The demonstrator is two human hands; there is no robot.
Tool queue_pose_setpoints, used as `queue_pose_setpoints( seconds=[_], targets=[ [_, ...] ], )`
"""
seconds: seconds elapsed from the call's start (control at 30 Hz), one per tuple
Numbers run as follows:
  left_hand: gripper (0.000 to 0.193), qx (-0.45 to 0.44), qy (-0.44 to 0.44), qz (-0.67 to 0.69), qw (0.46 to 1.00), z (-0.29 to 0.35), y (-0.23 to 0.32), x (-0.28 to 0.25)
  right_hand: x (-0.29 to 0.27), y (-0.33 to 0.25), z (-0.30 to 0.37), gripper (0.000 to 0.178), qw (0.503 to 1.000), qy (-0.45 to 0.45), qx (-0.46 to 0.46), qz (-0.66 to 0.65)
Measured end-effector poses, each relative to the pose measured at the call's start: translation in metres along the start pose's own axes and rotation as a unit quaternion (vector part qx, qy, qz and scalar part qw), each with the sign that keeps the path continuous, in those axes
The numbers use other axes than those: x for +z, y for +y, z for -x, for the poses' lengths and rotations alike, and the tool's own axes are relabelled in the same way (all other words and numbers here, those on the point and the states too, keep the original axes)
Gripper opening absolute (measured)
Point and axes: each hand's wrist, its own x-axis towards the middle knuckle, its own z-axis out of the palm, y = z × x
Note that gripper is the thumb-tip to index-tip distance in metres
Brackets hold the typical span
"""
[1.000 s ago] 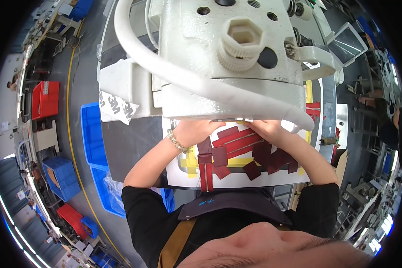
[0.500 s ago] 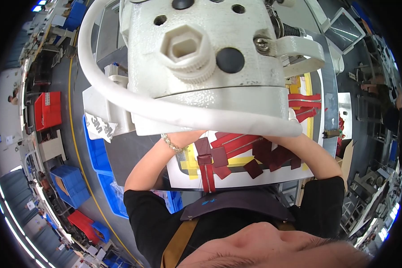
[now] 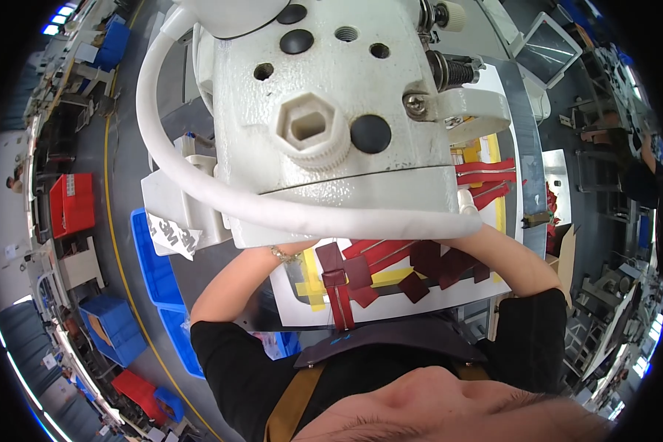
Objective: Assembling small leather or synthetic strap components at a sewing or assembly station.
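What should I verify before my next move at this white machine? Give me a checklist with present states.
1. Left hand visible: not ok; the white machine head hides it, leaving the left forearm showing.
2. Right hand visible: not ok; hidden likewise, with the right forearm showing.
3. What the hands hold: cannot tell.
4. Dark red patches on the white sheet: ok.
5. Leftmost red zipper strip well inside the sheet: not ok; it reaches the near edge.
6. White hose free of the right forearm: cannot tell.
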Motion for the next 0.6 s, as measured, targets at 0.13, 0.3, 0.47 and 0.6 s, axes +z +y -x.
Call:
queue_pose_setpoints(
  seconds=[0.13, 0.3, 0.47, 0.6],
  targets=[
    [0.012, 0.001, 0.014, 0.010, 1.000, 0.001, -0.003, -0.001, -0.018, -0.007, -0.007, 0.035, 1.000, 0.014, 0.000, -0.009],
    [0.012, 0.002, 0.024, 0.020, 1.000, 0.001, -0.007, -0.006, -0.025, -0.010, -0.008, 0.032, 1.000, 0.027, 0.004, 0.000],
    [0.013, 0.004, 0.026, 0.031, 0.999, 0.001, -0.009, -0.007, -0.026, -0.009, -0.009, 0.031, 0.995, 0.075, -0.027, 0.058],
    [0.013, -0.003, 0.027, 0.039, 0.999, 0.003, -0.017, -0.007, -0.030, -0.011, -0.012, 0.031, 0.999, 0.042, -0.004, 0.002]
  ],
)
